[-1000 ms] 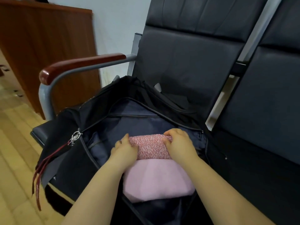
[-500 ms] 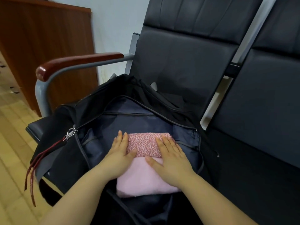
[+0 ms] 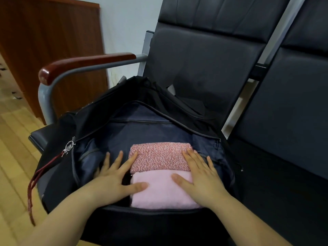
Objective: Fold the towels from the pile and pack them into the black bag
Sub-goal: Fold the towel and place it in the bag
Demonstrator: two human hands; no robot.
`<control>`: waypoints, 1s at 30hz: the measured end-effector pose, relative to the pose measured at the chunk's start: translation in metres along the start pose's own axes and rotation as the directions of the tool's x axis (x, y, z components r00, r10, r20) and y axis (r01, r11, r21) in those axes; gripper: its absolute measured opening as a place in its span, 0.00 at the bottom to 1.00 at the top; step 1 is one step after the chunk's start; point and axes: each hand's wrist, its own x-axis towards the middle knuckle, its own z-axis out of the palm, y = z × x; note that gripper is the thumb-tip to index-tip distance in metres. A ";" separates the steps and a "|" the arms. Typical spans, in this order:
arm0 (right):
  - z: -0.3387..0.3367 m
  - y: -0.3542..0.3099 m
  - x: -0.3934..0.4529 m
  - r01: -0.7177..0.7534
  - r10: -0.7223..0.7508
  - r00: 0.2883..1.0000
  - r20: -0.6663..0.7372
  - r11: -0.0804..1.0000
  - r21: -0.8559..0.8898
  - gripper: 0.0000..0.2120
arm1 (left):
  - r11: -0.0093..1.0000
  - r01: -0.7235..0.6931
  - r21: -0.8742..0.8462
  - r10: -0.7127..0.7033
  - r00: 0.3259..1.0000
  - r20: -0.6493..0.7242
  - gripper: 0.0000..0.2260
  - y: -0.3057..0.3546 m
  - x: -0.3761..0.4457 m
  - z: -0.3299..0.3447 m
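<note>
The black bag (image 3: 58, 167) lies unzipped on a dark chair seat, its navy lining showing. Inside it a folded speckled red-and-white towel (image 3: 159, 157) lies just behind a folded plain pink towel (image 3: 163, 192). My left hand (image 3: 115, 180) lies flat with spread fingers at the left edge of both towels, thumb on the pink one. My right hand (image 3: 200, 178) rests flat on their right edge, fingers straight, thumb on the pink towel. The pile of unfolded towels is out of view.
The bag sits on a black padded chair (image 3: 204, 68) with a red-brown armrest (image 3: 83, 63) on a grey metal frame at the left. A second black seat (image 3: 292, 112) adjoins on the right. A wooden cabinet (image 3: 49, 41) and wood floor (image 3: 12, 174) lie to the left.
A second ago both hands gripped the speckled towel's ends. They opened flat on the towels, then slid apart to the outer edges. The camera view has shifted slightly.
</note>
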 end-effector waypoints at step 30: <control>-0.007 0.001 -0.014 0.025 -0.023 1.000 0.020 0.995 -0.097 0.55 | 0.942 -0.074 0.328 0.082 0.997 -0.010 0.60 0.000 -0.028 -0.006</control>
